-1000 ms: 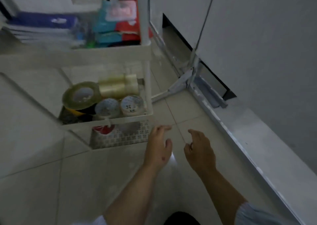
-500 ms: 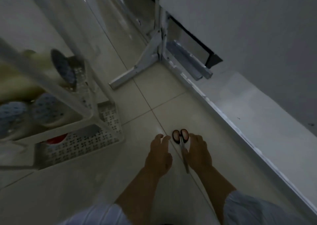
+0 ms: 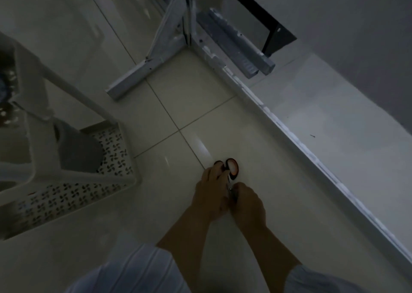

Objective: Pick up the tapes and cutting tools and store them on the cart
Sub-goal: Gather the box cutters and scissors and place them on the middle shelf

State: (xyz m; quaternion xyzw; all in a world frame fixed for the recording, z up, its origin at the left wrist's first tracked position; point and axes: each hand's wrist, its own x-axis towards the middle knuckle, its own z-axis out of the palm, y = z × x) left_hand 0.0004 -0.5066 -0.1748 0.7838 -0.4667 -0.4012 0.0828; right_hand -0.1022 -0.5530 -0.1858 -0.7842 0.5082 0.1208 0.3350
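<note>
Both hands meet low over the floor: the left hand (image 3: 211, 189) pinches the scissors (image 3: 230, 170) at the handles, the right hand (image 3: 247, 203) curls round the blades. They are not yet stored; the cart (image 3: 73, 187) stands nearby to the left.

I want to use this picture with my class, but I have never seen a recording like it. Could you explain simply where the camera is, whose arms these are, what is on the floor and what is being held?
There is no machine here. The camera sits on a person's head and looks down, so the two bare arms rising from the bottom edge are that person's own. Both hands are at a pair of scissors with dark, orange-lined handles on the pale tiled floor. The left hand covers one handle loop with its fingers; the right hand curls round the blade end. Whether the scissors have left the floor is unclear. To the left stands the white storage cart with its perforated bottom basket. A metal frame foot rests on the floor further ahead.
</note>
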